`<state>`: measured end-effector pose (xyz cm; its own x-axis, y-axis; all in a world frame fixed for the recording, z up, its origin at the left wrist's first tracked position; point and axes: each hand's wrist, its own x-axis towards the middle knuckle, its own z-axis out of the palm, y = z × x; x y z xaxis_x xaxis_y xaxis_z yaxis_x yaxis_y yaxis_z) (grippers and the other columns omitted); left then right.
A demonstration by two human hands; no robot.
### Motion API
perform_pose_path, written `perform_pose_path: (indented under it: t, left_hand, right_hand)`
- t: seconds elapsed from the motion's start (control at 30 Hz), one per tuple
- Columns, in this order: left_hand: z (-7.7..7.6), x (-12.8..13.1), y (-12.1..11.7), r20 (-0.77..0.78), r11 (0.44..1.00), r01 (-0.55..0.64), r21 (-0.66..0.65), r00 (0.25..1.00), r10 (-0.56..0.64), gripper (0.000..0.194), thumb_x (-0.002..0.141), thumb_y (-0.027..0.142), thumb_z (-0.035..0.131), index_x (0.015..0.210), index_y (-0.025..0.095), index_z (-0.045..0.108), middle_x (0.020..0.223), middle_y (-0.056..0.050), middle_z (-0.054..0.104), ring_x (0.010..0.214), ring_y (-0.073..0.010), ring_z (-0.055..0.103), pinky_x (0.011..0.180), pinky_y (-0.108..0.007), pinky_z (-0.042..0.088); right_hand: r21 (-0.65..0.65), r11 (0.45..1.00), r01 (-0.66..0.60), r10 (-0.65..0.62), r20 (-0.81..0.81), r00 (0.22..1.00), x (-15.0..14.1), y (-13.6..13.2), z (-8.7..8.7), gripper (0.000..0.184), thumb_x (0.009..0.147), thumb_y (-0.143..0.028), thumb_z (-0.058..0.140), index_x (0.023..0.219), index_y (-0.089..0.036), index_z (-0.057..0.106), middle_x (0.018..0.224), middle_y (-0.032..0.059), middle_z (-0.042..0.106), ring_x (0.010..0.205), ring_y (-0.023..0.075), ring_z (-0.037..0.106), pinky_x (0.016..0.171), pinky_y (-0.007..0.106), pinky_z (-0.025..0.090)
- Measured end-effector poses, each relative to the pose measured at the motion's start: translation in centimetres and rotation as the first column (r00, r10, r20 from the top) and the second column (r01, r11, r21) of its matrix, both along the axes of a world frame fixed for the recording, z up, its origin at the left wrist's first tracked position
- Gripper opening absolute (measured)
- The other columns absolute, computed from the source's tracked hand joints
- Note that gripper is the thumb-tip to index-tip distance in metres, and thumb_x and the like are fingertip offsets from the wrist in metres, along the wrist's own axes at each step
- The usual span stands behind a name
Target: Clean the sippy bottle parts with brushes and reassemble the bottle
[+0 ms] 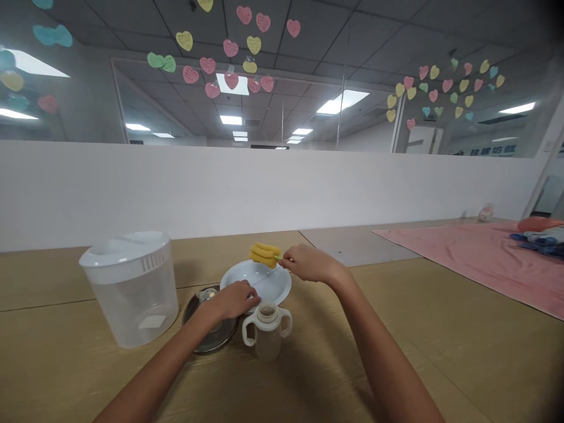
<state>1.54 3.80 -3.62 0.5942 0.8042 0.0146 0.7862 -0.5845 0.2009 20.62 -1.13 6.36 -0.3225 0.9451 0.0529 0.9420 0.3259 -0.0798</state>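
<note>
My right hand (308, 262) is closed on the thin handle of a brush with a yellow sponge head (264, 254), held over the far rim of a white plate (273, 289). My left hand (233, 299) rests on the plate's near left edge, fingers curled over it. Just in front of the plate stands a small clear cup with two handles (267, 331). A round metal lid with a glass knob (209, 329) lies partly under my left wrist.
A large translucent plastic container with a white lid (132, 288) stands to the left on the wooden table (440, 352). A pink cloth (476, 258) with folded items covers the far right. A white partition (264, 188) runs along the back.
</note>
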Motion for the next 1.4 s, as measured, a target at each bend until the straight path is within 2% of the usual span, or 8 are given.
perform_pose_path:
  t: [0.2, 0.4, 0.57, 0.73, 0.9, 1.2, 1.3, 1.4]
  left_hand:
    - [0.7, -0.2, -0.1, 0.044, 0.995, 0.051, -0.084, 0.998, -0.047, 0.032, 0.079, 0.028, 0.039, 0.090, 0.015, 0.066, 0.090, -0.006, 0.067, 0.079, -0.0172, 0.059, 0.068, -0.023, 0.042]
    - [1.3, -0.8, 0.1, 0.081, 0.992, 0.073, -0.107, 0.995, -0.065, 0.040, 0.082, 0.038, 0.033, 0.081, 0.015, 0.065, 0.073, -0.003, 0.065, 0.069, -0.0170, 0.057, 0.062, -0.025, 0.041]
    - [3.3, -2.1, 0.2, 0.362, 0.997, -0.072, -0.031, 0.929, 0.078, 0.041, 0.087, 0.041, 0.024, 0.093, 0.016, 0.056, 0.096, -0.004, 0.063, 0.088, -0.0174, 0.057, 0.078, -0.027, 0.042]
    - [4.8, -2.6, -0.3, 0.638, 0.944, -0.327, 0.048, 0.737, 0.223, 0.039, 0.088, 0.046, 0.022, 0.097, 0.019, 0.048, 0.099, -0.003, 0.059, 0.094, -0.0179, 0.055, 0.083, -0.029, 0.042]
    - [4.8, -1.3, -1.4, 0.793, 0.940, -0.319, 0.118, 0.600, 0.104, 0.036, 0.089, 0.046, 0.024, 0.107, 0.019, 0.041, 0.095, -0.004, 0.056, 0.089, -0.0157, 0.052, 0.079, -0.027, 0.043]
    - [5.4, -0.7, -2.2, 0.930, 0.940, -0.292, 0.174, 0.363, -0.060, 0.038, 0.078, 0.044, 0.052, 0.106, 0.019, 0.045, 0.093, -0.003, 0.052, 0.077, -0.0120, 0.052, 0.066, -0.022, 0.045]
    - [5.8, -0.8, -2.8, 0.925, 0.944, -0.257, 0.205, 0.366, -0.101, 0.032, 0.077, 0.045, 0.055, 0.091, 0.017, 0.053, 0.086, -0.002, 0.055, 0.074, -0.0127, 0.054, 0.064, -0.023, 0.044]
    - [6.1, -0.8, -3.6, 0.891, 0.949, -0.206, 0.239, 0.435, -0.130, 0.032, 0.083, 0.047, 0.045, 0.082, 0.017, 0.057, 0.078, -0.002, 0.058, 0.071, -0.0132, 0.054, 0.062, -0.023, 0.043]
  right_hand:
    - [-0.008, 1.000, 0.012, -0.012, 0.010, 1.000, -0.1, -0.3, 0.1, 0.034, 0.089, -0.030, 0.032, 0.065, -0.015, 0.051, 0.057, 0.0032, 0.053, 0.044, 0.0086, 0.043, 0.046, 0.022, 0.026]
    - [-0.020, 1.000, 0.016, -0.015, 0.018, 1.000, -0.1, -0.3, 0.2, 0.033, 0.089, -0.029, 0.031, 0.068, -0.014, 0.053, 0.059, 0.0042, 0.055, 0.045, 0.0095, 0.045, 0.048, 0.023, 0.028]
    - [-0.045, 0.999, 0.018, -0.019, -0.021, 1.000, 0.2, -0.3, 0.3, 0.033, 0.088, -0.032, 0.031, 0.065, -0.015, 0.048, 0.052, 0.0009, 0.049, 0.040, 0.0082, 0.040, 0.045, 0.023, 0.026]
    - [-0.090, 0.995, -0.038, 0.031, -0.084, 0.996, 0.2, -0.4, 0.3, 0.031, 0.087, -0.032, 0.032, 0.062, -0.016, 0.043, 0.052, -0.0003, 0.048, 0.038, 0.0062, 0.037, 0.041, 0.022, 0.025]
    - [-0.093, 0.959, -0.267, 0.237, -0.250, 0.939, 0.1, -0.4, 0.1, 0.036, 0.088, -0.039, 0.032, 0.062, -0.016, 0.044, 0.053, -0.0010, 0.049, 0.043, 0.0064, 0.041, 0.042, 0.019, 0.030]
    - [-0.194, 0.883, -0.428, 0.317, -0.427, 0.847, 0.6, -0.7, 0.6, 0.035, 0.085, -0.046, 0.039, 0.075, -0.016, 0.053, 0.052, -0.0043, 0.045, 0.038, 0.0053, 0.038, 0.036, 0.017, 0.032]
    - [-0.204, 0.857, -0.473, 0.334, -0.478, 0.812, 0.6, -0.8, 0.8, 0.036, 0.085, -0.048, 0.042, 0.073, -0.016, 0.053, 0.050, -0.0055, 0.042, 0.038, 0.0048, 0.036, 0.036, 0.017, 0.031]
    - [-0.212, 0.848, -0.485, 0.326, -0.512, 0.795, 0.8, -0.9, 0.9, 0.037, 0.084, -0.049, 0.043, 0.073, -0.016, 0.053, 0.049, -0.0057, 0.040, 0.039, 0.0052, 0.036, 0.036, 0.017, 0.030]
